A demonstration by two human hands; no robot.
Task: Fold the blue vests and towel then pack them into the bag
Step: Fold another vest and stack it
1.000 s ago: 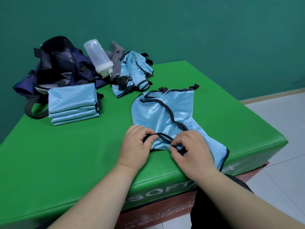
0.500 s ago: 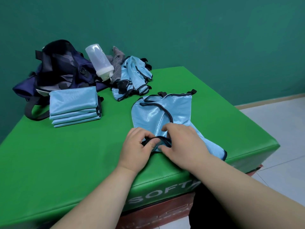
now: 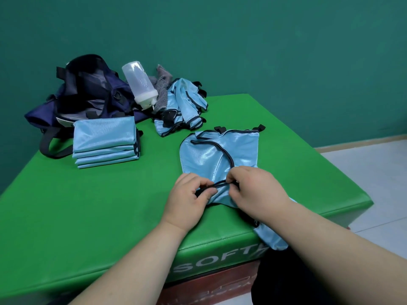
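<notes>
A light blue vest [image 3: 211,155] with black trim lies spread on the green padded block [image 3: 88,205]; its near end hangs over the front edge. My left hand [image 3: 187,201] and my right hand [image 3: 257,190] both pinch the vest's black trimmed edge near me. A stack of folded blue vests [image 3: 104,140] sits at the left. A heap of unfolded blue vests [image 3: 182,106] lies behind, with a grey towel [image 3: 163,86] partly under it. The dark navy bag [image 3: 88,95] stands open at the back left.
A clear plastic bottle [image 3: 139,84] leans upside down between the bag and the towel. A teal wall rises behind the block. Pale floor tiles [image 3: 374,183] show to the right, beyond the block's edge.
My right hand moved back along the trim toward the right, and both hands now hold the black edge stretched between them. More of the vest's near end hangs over the front edge.
</notes>
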